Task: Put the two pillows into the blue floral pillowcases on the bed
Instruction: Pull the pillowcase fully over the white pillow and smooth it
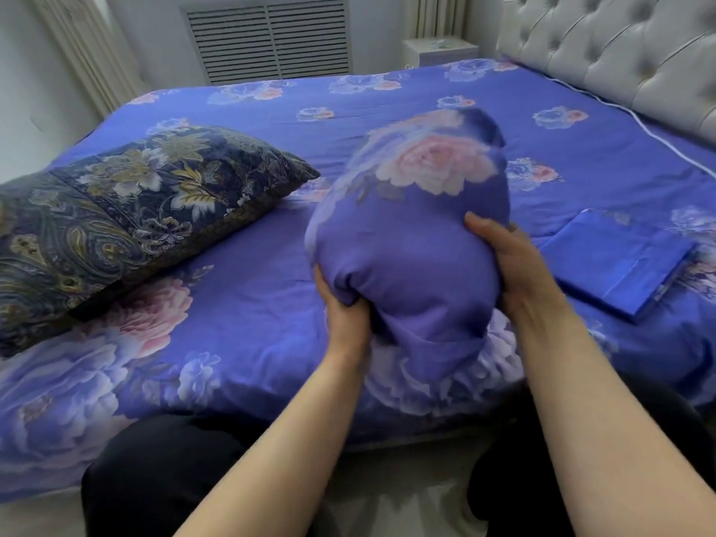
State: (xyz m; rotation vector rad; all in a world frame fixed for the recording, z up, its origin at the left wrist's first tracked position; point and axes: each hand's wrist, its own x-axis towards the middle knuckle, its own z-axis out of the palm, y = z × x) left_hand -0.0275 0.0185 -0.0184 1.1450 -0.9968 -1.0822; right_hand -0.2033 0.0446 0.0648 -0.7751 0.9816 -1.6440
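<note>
Both hands grip 1 filled blue floral pillowcase (410, 234).
Left hand (345, 315) clutches underneath; right hand (507, 261) clasps its side; dark pillow (128, 211) lies left.

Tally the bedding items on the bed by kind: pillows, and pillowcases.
Pillows already in a blue floral case: 1, the cased pillow gripped by the left hand and right hand
Pillows in dark paisley fabric: 1, the dark pillow
Folded blue pillowcases: 1, the folded pillowcase
Total: 3
</note>
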